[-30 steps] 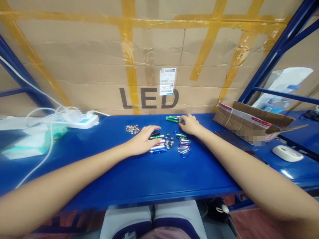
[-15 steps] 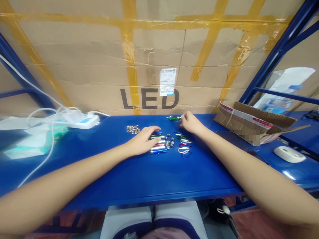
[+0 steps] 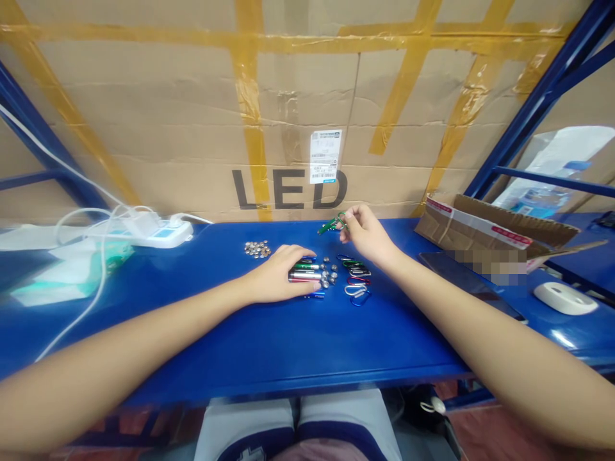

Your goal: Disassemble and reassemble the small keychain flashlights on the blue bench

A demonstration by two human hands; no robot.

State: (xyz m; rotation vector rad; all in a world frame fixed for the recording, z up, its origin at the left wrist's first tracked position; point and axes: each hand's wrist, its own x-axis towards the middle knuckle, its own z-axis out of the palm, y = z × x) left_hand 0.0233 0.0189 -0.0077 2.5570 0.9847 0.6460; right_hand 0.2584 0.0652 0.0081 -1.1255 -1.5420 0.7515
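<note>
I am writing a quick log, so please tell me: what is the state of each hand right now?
Left hand: open, spread over the tubes; whether it grips them cannot be told.
Right hand: closed, holding a green tube by one end.

The light is moderate and even, with a small white glare on the right of the worktop (image 3: 298, 346). Toward the edges, the view becomes soft and stretched.

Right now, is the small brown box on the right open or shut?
Open: the small brown box shows its inner wall, and a flap sticks out at its right end. Its contents are hidden.
</note>
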